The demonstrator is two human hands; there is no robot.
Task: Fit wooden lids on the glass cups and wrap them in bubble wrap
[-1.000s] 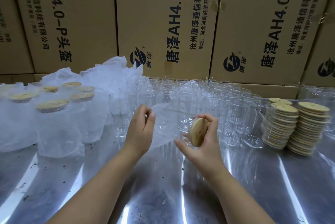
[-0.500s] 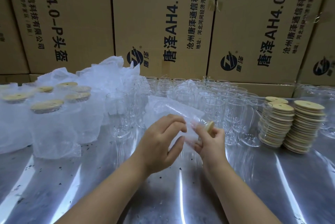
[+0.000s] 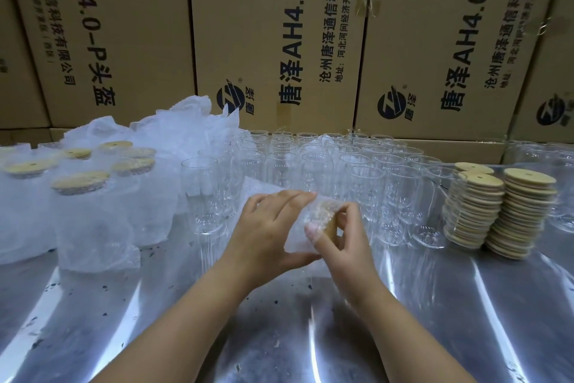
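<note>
Left grip [image 3: 267,233] holds bubble wrap [image 3: 296,236], right grip [image 3: 344,246] pinches lid [image 3: 330,229]. Lid may slip & hit cups [image 3: 400,196] b/c wrap's slippy.

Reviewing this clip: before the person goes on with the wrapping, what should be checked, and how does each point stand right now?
1. Lid gripped: ok. The right hand pinches the wooden lid.
2. Wrap over the lid: ok. The bubble wrap, held by the left hand, covers most of it.
3. Cup under that lid: cannot tell. Hands and wrap hide it.
4. Spare lids nearby: ok. The lid stacks stand to the right.
5. Unwrapped glass cups upright: ok. They stand in rows behind the hands.
</note>
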